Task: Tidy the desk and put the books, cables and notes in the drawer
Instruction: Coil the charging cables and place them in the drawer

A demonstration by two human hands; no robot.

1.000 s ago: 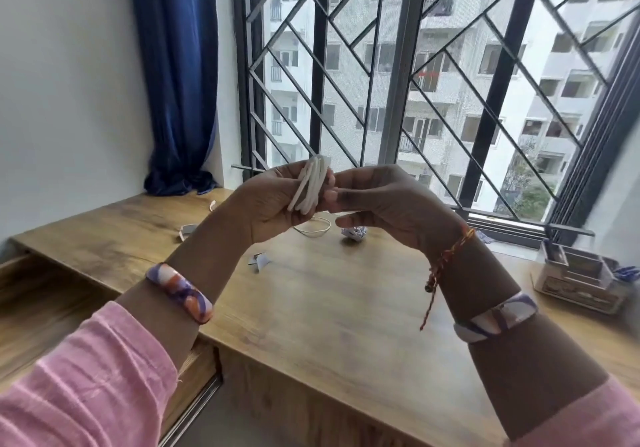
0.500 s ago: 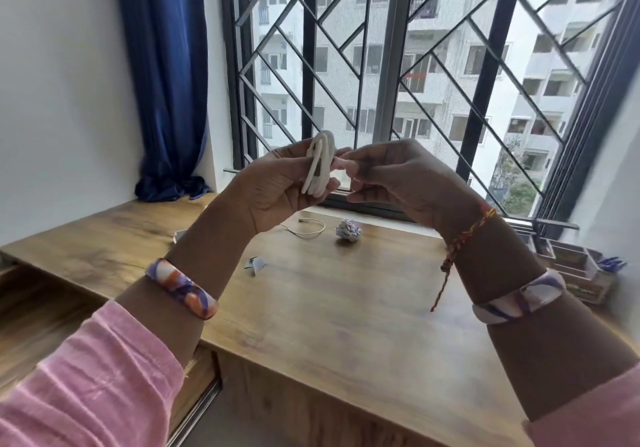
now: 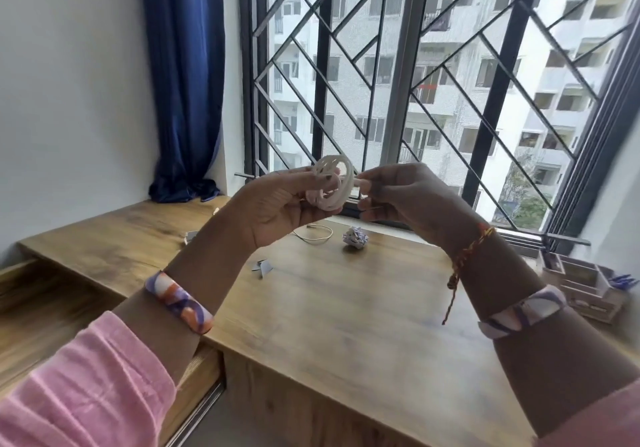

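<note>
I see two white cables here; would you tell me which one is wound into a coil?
The coiled cable, held up between the left hand and the right hand. The loose cable lies in one open loop on the desk.

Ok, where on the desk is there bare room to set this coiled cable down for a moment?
The widest bare patch of the desk lies near its front edge, between the folded paper scrap and the wooden organiser. The back is busier: a loose white cable and a crumpled paper ball lie near the window. The left hand and right hand hold the coiled cable.
</note>
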